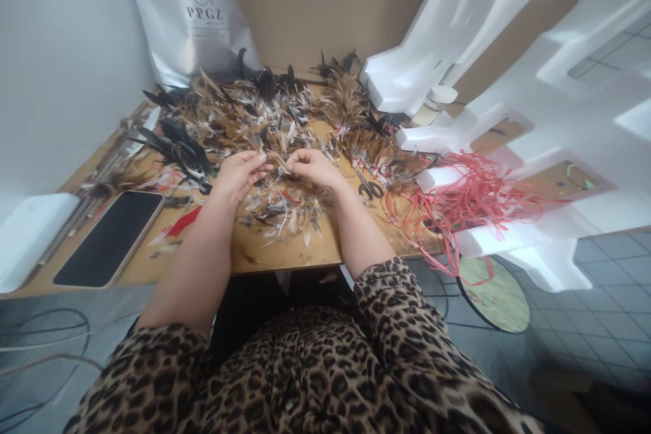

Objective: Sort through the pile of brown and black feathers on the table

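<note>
Brown, black and white feathers [218,108] lie heaped over the middle and back of the wooden table [285,254]. In front of the heap, my left hand [240,173] pinches a small brown feather [276,160] between thumb and fingertips. My right hand [314,167] is closed at the other end of the same feather, fingers curled in. Below my hands lies a loose scatter of small pale and dark feathers [289,213]. Dark-handled scissors [370,188] rest to the right of my right hand. Longer black feathers [175,146] lie to the left.
A phone [109,237] and a white box [35,237] are at the table's left. Red ribbon strips [472,193] tangle over white foam pieces [493,244] at the right. A white jar [436,103] and a printed silver bag [198,27] stand at the back.
</note>
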`<action>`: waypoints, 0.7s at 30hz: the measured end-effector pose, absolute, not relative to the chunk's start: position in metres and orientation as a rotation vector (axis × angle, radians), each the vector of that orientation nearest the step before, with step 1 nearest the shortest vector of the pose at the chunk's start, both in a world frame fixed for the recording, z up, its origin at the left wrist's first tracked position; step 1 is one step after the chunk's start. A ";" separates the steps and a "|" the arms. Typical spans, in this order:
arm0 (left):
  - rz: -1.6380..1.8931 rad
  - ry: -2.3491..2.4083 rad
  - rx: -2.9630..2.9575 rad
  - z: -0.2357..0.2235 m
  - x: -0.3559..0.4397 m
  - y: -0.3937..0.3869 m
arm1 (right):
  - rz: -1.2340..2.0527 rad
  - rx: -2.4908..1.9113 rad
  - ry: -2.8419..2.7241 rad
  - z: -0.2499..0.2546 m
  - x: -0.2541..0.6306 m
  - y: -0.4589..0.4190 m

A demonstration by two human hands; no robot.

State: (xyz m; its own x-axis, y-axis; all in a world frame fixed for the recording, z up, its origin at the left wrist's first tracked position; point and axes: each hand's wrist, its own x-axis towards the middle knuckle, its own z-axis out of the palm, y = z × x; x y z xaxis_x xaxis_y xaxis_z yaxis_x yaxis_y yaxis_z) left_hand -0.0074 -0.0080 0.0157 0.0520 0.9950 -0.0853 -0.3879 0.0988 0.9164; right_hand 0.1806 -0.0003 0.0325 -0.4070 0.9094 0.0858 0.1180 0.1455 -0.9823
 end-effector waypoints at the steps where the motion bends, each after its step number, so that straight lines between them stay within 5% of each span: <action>1: 1.281 0.921 0.860 0.016 -0.008 -0.008 | 1.362 -0.995 -1.641 0.032 0.181 0.000; 21: 1.049 0.880 0.873 0.011 -0.010 -0.008 | 1.446 -0.919 -1.246 0.014 0.180 0.015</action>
